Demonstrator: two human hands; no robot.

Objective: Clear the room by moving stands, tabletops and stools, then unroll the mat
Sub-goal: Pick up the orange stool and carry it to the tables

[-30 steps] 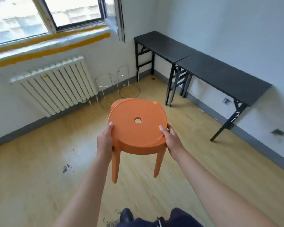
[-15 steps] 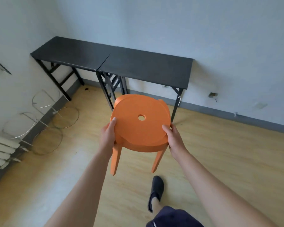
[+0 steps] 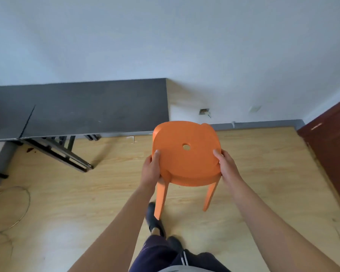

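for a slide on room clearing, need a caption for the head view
Left hand and right hand hold an orange stool by its seat over the wooden floor, near a black table.

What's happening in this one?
A person holds an orange stool by its seat, left hand and right hand gripping opposite edges with the thumbs on top. The stool appears lifted off the wood floor, upright, in front of the person's legs. Black tables stand along the wall to the left, and a dark red door is on the right. No mat is in view.
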